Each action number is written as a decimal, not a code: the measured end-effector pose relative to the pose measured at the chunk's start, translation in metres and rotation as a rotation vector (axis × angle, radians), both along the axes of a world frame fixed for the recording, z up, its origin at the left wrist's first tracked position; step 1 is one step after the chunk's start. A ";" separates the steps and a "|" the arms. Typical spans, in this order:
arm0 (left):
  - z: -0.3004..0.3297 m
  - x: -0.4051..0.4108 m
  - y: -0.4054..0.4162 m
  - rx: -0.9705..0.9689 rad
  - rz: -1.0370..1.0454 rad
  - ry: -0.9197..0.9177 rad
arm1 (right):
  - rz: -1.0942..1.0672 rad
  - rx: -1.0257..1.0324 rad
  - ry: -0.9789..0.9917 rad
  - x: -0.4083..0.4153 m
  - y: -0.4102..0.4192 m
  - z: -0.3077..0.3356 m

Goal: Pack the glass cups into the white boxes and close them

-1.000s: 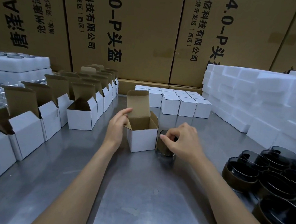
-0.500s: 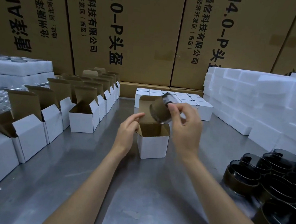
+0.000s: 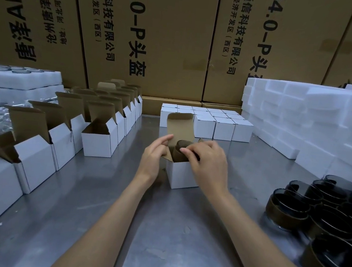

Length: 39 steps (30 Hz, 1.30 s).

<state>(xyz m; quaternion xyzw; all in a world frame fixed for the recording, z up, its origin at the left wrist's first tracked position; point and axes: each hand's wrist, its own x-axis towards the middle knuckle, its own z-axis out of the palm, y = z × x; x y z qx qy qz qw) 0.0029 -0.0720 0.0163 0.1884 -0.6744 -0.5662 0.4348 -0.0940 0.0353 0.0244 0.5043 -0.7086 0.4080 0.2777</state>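
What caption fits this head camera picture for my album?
Right hand lowers a dark glass cup into an open white cardboard box steadied by the left hand.

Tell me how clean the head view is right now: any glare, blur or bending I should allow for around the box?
Head view: soft glare streaks on the steel table near the bottom; strong wide-angle bending at the edges, stretching the glass cups at right; the cup going into the open box reads dim and slightly soft under the right hand; left hand sharp enough.
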 end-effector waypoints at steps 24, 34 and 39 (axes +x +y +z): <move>0.006 0.011 -0.003 0.078 0.113 0.041 | 0.332 -0.199 -1.035 -0.020 0.005 -0.014; 0.005 0.005 0.010 0.104 -0.035 -0.050 | 0.529 -0.006 -1.090 -0.013 0.007 -0.011; 0.000 0.007 0.013 0.223 -0.090 -0.012 | 0.537 -0.011 -1.134 -0.010 0.005 -0.013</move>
